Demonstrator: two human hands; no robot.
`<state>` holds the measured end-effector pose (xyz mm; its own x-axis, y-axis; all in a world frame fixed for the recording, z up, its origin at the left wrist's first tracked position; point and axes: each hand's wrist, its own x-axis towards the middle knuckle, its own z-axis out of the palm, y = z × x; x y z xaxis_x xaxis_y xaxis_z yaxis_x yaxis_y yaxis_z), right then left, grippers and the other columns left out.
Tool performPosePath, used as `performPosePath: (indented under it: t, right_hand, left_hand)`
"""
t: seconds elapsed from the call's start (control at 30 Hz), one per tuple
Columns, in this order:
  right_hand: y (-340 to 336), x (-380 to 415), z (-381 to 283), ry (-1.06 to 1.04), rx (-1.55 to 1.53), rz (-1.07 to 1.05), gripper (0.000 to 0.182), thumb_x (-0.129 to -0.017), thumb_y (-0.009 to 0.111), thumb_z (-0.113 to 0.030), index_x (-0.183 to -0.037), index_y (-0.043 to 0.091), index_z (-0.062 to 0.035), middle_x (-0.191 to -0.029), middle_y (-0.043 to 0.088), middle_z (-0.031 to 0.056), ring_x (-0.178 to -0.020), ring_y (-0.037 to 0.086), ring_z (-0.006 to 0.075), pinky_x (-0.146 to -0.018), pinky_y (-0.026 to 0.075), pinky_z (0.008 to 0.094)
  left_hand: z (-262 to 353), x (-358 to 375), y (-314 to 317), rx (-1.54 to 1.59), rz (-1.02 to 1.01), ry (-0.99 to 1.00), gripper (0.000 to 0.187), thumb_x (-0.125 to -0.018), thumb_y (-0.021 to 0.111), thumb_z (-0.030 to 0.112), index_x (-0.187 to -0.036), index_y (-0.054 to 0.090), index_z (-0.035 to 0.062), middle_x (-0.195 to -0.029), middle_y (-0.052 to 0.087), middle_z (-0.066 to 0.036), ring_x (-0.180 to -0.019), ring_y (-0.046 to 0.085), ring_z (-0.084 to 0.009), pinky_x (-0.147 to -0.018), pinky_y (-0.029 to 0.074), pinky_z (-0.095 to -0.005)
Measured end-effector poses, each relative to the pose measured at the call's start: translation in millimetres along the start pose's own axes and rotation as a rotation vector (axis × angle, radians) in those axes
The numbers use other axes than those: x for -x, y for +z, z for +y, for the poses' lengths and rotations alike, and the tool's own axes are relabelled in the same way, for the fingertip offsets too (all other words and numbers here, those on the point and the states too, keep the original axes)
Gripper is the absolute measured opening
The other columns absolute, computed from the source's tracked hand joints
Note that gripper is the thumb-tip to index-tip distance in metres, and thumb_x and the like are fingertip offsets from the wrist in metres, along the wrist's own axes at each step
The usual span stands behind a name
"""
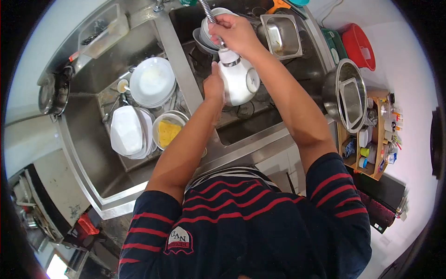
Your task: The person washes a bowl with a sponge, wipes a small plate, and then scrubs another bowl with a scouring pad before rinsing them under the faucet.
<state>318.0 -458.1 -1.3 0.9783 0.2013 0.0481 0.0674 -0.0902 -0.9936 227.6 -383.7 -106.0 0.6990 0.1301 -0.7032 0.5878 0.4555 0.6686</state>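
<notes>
My right hand (236, 35) is closed around the flexible metal hose (207, 10) of a tap, just above its white spray head (228, 56). Below the spray head, over the right sink basin, my left hand (214, 86) grips a white bowl (239, 86) by its left side. The bowl is tilted, with its round foot facing right; its inside is hidden. Several white bowls (200, 39) are stacked behind my right hand. In the left basin sit a stack of round white plates (152, 81), squarish white dishes (126, 130) and a bowl with a yellow sponge (168, 133).
A rectangular steel pan (282, 37) rests at the right basin's far side. A large steel bowl (331, 93) stands on the right rim, near a red basin (357, 46). A clear plastic container (104, 35) and a dark pot (55, 95) are at the left edge.
</notes>
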Motion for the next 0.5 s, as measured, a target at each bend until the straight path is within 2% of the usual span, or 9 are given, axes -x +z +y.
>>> performPosePath:
  t: [0.07,0.17,0.27,0.33,0.47,0.5]
  right_hand:
    - [6,2,5,-0.008,-0.009,0.004,0.023,-0.087,0.067,-0.014,-0.102,0.065,0.0027,-0.073,0.065,0.0049,-0.059,0.06,0.0092,-0.054,0.049,0.0238]
    - [6,3,2,-0.013,0.133,0.042,0.023,-0.087,0.067,-0.013,-0.101,0.064,0.005,-0.073,0.065,0.0047,-0.059,0.058,0.009,-0.053,0.048,0.0245]
    - [6,5,0,-0.012,-0.022,-0.012,0.022,-0.086,0.067,-0.015,-0.099,0.066,0.0024,-0.071,0.064,0.0034,-0.057,0.057,0.0084,-0.051,0.047,0.0242]
    - [-3,1,2,0.031,0.102,-0.025,0.022,-0.087,0.066,-0.011,-0.103,0.064,0.0032,-0.078,0.064,0.0036,-0.068,0.059,0.0088,-0.061,0.048,0.0233]
    - [-15,1,13,0.028,0.098,-0.035,0.023,-0.085,0.069,-0.015,-0.1,0.065,0.0023,-0.077,0.064,0.003,-0.068,0.057,0.0084,-0.061,0.046,0.0234]
    - [-17,3,15,0.008,0.262,-0.053,0.025,-0.083,0.071,-0.019,-0.098,0.067,-0.0008,-0.073,0.064,0.0032,-0.063,0.057,0.0088,-0.057,0.046,0.0247]
  left_hand:
    - [0,-2,-1,0.076,-0.058,-0.062,0.059,-0.092,0.054,0.052,-0.111,0.06,-0.0037,-0.102,0.066,-0.014,-0.085,0.066,-0.0265,-0.075,0.052,-0.0426]
    - [-3,-4,-1,0.083,-0.057,-0.05,0.057,-0.093,0.053,0.05,-0.116,0.057,-0.0021,-0.105,0.066,-0.014,-0.089,0.066,-0.0271,-0.075,0.052,-0.0448]
    - [-7,-8,-2,0.174,-0.148,-0.045,0.055,-0.094,0.053,0.048,-0.119,0.055,-0.0008,-0.108,0.065,-0.014,-0.093,0.065,-0.0277,-0.077,0.052,-0.046]
    - [-7,-5,-3,0.201,-0.154,-0.067,0.054,-0.094,0.053,0.047,-0.12,0.055,-0.0007,-0.11,0.064,-0.014,-0.094,0.065,-0.0283,-0.078,0.052,-0.0467]
    - [1,6,-3,0.221,-0.119,-0.123,0.054,-0.094,0.054,0.046,-0.121,0.054,-0.0014,-0.113,0.062,-0.015,-0.097,0.064,-0.0303,-0.083,0.052,-0.0475]
    - [-1,2,-4,0.143,-0.058,-0.147,0.057,-0.093,0.052,0.051,-0.114,0.058,-0.0013,-0.099,0.064,-0.012,-0.083,0.065,-0.0262,-0.07,0.053,-0.043]
